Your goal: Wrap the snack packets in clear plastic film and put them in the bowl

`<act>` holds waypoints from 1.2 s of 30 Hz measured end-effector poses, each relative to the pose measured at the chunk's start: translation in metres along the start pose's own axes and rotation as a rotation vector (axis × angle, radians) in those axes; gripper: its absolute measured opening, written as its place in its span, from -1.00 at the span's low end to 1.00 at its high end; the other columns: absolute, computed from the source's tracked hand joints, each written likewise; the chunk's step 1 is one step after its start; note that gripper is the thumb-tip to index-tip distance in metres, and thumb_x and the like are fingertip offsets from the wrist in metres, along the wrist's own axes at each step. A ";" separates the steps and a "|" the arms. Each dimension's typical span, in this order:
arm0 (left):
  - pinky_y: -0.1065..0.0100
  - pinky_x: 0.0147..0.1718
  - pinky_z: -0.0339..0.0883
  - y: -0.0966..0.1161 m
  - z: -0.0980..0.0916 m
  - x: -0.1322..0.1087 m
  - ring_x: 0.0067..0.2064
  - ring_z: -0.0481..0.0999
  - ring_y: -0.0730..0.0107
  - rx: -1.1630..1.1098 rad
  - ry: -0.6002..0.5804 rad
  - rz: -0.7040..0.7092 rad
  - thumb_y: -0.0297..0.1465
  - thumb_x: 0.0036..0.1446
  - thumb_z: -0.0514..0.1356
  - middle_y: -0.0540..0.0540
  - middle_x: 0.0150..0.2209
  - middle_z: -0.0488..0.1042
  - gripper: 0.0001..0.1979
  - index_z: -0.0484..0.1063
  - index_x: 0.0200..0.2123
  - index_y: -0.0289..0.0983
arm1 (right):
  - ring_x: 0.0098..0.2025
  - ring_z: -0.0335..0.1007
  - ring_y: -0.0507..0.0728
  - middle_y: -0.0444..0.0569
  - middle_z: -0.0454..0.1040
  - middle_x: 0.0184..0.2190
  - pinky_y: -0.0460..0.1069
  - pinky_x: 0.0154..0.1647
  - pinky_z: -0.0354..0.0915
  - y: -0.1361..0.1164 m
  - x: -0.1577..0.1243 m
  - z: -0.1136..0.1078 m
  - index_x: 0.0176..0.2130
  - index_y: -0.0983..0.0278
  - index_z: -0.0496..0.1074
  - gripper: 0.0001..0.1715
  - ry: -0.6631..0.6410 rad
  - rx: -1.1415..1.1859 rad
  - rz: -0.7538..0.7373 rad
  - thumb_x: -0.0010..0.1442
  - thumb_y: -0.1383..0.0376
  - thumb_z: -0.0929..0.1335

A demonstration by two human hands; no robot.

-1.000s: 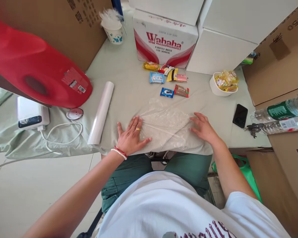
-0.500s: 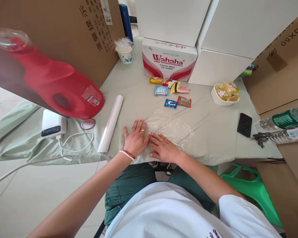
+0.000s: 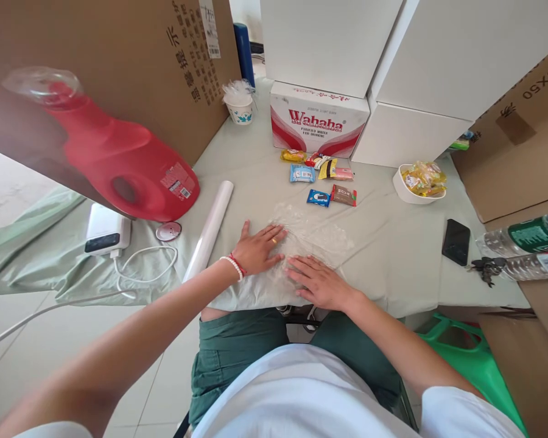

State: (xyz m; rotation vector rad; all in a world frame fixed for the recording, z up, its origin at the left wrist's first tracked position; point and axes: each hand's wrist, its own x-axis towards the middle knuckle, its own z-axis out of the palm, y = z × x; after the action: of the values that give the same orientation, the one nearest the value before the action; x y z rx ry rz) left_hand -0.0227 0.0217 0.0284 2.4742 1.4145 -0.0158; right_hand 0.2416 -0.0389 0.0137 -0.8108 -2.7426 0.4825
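Note:
A sheet of clear plastic film (image 3: 310, 234) lies wrinkled on the pale green tablecloth (image 3: 388, 255). My left hand (image 3: 258, 248) rests flat on the film's left side, fingers stretched to the right. Lower and to the right, my right hand (image 3: 318, 280) presses on the film's near edge with its fingers spread. Neither hand grips anything. Beyond the film are a blue snack packet (image 3: 318, 198), a brown packet (image 3: 344, 195), a light blue packet (image 3: 302, 173) and several other small wrapped snacks. A white roll (image 3: 210, 228) lies left of my left hand.
A red jug (image 3: 132, 158) and a white power bank (image 3: 107, 228) with a cable stand left. Behind are a Wahaha carton (image 3: 317, 125) and a paper cup (image 3: 240, 111). Right are a bowl of wrapped snacks (image 3: 406, 188), a phone (image 3: 456, 241) and plastic bottles (image 3: 530, 234).
My left hand has turned so its fingers point right across the film. My right hand has shifted slightly right and nearer to me, and the hands are now apart.

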 end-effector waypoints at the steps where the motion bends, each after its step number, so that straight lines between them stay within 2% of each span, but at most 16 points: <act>1: -0.57 0.36 -0.44 -0.002 0.004 -0.008 0.53 0.09 -0.11 0.005 0.002 -0.011 -0.04 0.40 0.07 -0.29 0.54 0.01 -0.28 0.04 0.52 -0.10 | 0.53 0.08 0.27 0.13 0.21 0.47 0.32 0.51 0.14 0.003 -0.009 -0.005 0.41 0.20 0.34 -0.35 0.015 0.018 0.004 0.41 0.20 0.41; 3: -0.54 0.37 -0.44 0.000 0.013 -0.027 0.55 0.01 -0.14 0.010 0.022 -0.038 0.04 0.36 0.10 -0.32 0.56 -0.09 -0.20 0.02 0.53 -0.12 | 0.50 0.14 0.27 0.15 0.25 0.45 0.30 0.47 0.21 0.011 -0.028 -0.019 0.38 0.20 0.37 -0.39 0.028 0.087 0.018 0.42 0.17 0.40; 5: -0.52 0.38 -0.47 0.004 0.023 -0.042 0.56 -0.02 -0.15 0.008 0.066 -0.067 0.09 0.32 0.13 -0.33 0.56 -0.12 -0.15 0.03 0.53 -0.12 | 0.41 0.30 0.24 0.14 0.37 0.38 0.24 0.39 0.34 0.027 -0.040 -0.037 0.33 0.19 0.43 -0.48 0.028 0.190 0.062 0.46 0.14 0.35; 8: -0.50 0.39 -0.55 0.012 0.033 -0.053 0.56 -0.03 -0.15 0.005 0.157 -0.093 0.12 0.31 0.14 -0.31 0.56 -0.12 -0.16 0.07 0.52 -0.08 | 0.13 0.57 0.20 0.07 0.60 0.13 0.18 0.18 0.51 0.068 -0.028 -0.067 0.20 0.17 0.53 -0.59 0.052 0.232 0.239 0.50 0.15 0.29; 9: -0.50 0.39 -0.57 0.014 0.035 -0.054 0.56 -0.03 -0.15 0.005 0.183 -0.093 0.12 0.31 0.13 -0.30 0.56 -0.10 -0.18 0.08 0.51 -0.06 | 0.06 0.60 0.22 0.07 0.64 0.06 0.20 0.13 0.53 0.086 -0.014 -0.076 0.15 0.19 0.56 -0.61 0.069 0.183 0.309 0.49 0.16 0.28; 11: -0.50 0.38 -0.58 0.015 0.038 -0.054 0.56 -0.01 -0.17 0.003 0.217 -0.083 0.12 0.31 0.13 -0.29 0.56 -0.06 -0.19 0.11 0.51 -0.04 | 0.06 0.58 0.31 0.12 0.63 0.04 0.28 0.13 0.50 0.124 0.029 -0.090 0.09 0.25 0.59 -0.60 0.105 0.020 0.408 0.46 0.22 0.26; 12: -0.51 0.38 -0.58 0.016 0.038 -0.053 0.55 0.00 -0.19 0.002 0.225 -0.077 0.13 0.31 0.13 -0.29 0.55 -0.05 -0.19 0.11 0.50 -0.05 | 0.11 0.54 0.35 0.17 0.61 0.08 0.31 0.15 0.47 0.142 0.057 -0.096 0.11 0.28 0.58 -0.59 0.125 -0.053 0.440 0.45 0.26 0.26; 14: -0.54 0.37 -0.57 0.015 0.038 -0.053 0.55 0.01 -0.23 0.000 0.229 -0.065 0.15 0.30 0.13 -0.30 0.55 -0.03 -0.17 0.12 0.50 -0.08 | 0.30 0.36 0.43 0.27 0.50 0.21 0.36 0.30 0.32 0.173 0.115 -0.102 0.28 0.38 0.45 -0.47 0.158 -0.176 0.471 0.39 0.29 0.32; 17: -0.54 0.37 -0.57 0.014 0.037 -0.054 0.55 0.00 -0.25 -0.009 0.222 -0.066 0.21 0.27 0.12 -0.30 0.55 -0.03 -0.12 0.12 0.50 -0.08 | 0.51 -0.03 0.52 0.36 0.26 0.41 0.43 0.48 -0.01 0.201 0.187 -0.099 0.45 0.47 0.19 -0.07 0.063 -0.262 0.482 0.24 0.29 0.48; 19: -0.52 0.38 -0.57 0.014 0.037 -0.055 0.55 0.00 -0.23 -0.020 0.218 -0.083 0.23 0.25 0.12 -0.28 0.56 -0.04 -0.10 0.10 0.51 -0.06 | 0.53 -0.11 0.52 0.35 0.25 0.40 0.48 0.50 -0.16 0.208 0.211 -0.093 0.43 0.45 0.22 -0.10 -0.004 -0.295 0.501 0.23 0.31 0.48; 21: -0.51 0.38 -0.57 0.017 0.038 -0.056 0.55 -0.01 -0.22 -0.035 0.212 -0.103 0.24 0.25 0.11 -0.26 0.56 -0.07 -0.09 0.07 0.52 -0.05 | 0.51 -0.05 0.50 0.33 0.33 0.33 0.48 0.50 -0.20 0.207 0.215 -0.088 0.37 0.40 0.31 -0.28 0.016 -0.336 0.501 0.28 0.33 0.42; 24: -0.54 0.37 -0.58 0.022 0.041 -0.057 0.56 -0.06 -0.24 -0.057 0.200 -0.116 0.26 0.24 0.11 -0.26 0.58 -0.13 -0.07 0.05 0.52 -0.03 | 0.48 -0.01 0.47 0.31 0.36 0.27 0.47 0.50 -0.18 0.190 0.190 -0.094 0.35 0.36 0.35 -0.37 0.160 -0.374 0.459 0.34 0.31 0.34; 27: -0.59 0.34 -0.56 0.028 0.041 -0.058 0.57 -0.12 -0.28 -0.072 0.191 -0.127 0.28 0.21 0.12 -0.28 0.58 -0.20 -0.04 0.03 0.53 -0.03 | 0.47 -0.01 0.48 0.25 0.34 0.27 0.48 0.47 -0.10 0.151 0.147 -0.112 0.39 0.27 0.30 -0.33 0.256 -0.309 0.368 0.35 0.25 0.33; 30: -0.62 0.33 -0.49 0.033 0.039 -0.058 0.56 -0.13 -0.35 -0.071 0.172 -0.145 0.26 0.18 0.17 -0.30 0.58 -0.22 -0.01 0.01 0.53 -0.03 | 0.46 0.03 0.46 0.17 0.38 0.25 0.46 0.42 0.03 0.100 0.102 -0.123 0.40 0.15 0.28 -0.31 0.251 -0.179 0.230 0.34 0.19 0.34; 33: -0.63 0.33 -0.41 0.035 0.035 -0.058 0.56 -0.12 -0.40 -0.059 0.150 -0.159 0.22 0.17 0.22 -0.32 0.58 -0.21 0.02 -0.02 0.54 -0.06 | 0.46 0.04 0.41 0.13 0.41 0.24 0.43 0.43 0.05 0.058 0.072 -0.105 0.38 0.12 0.31 -0.35 0.178 -0.099 0.132 0.35 0.24 0.34; 36: -0.61 0.34 -0.35 0.034 0.033 -0.060 0.56 -0.11 -0.36 -0.057 0.142 -0.151 0.17 0.22 0.21 -0.37 0.58 -0.22 0.01 -0.09 0.56 -0.11 | 0.49 0.01 0.38 0.14 0.42 0.25 0.48 0.49 -0.13 0.041 0.063 -0.067 0.35 0.15 0.36 -0.38 0.037 -0.106 0.163 0.34 0.35 0.33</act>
State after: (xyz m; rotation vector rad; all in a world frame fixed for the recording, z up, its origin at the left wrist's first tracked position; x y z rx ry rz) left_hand -0.0211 -0.0533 0.0142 2.3579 1.6333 0.1691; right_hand 0.2311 0.0451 0.0677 -1.0637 -2.6996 0.3510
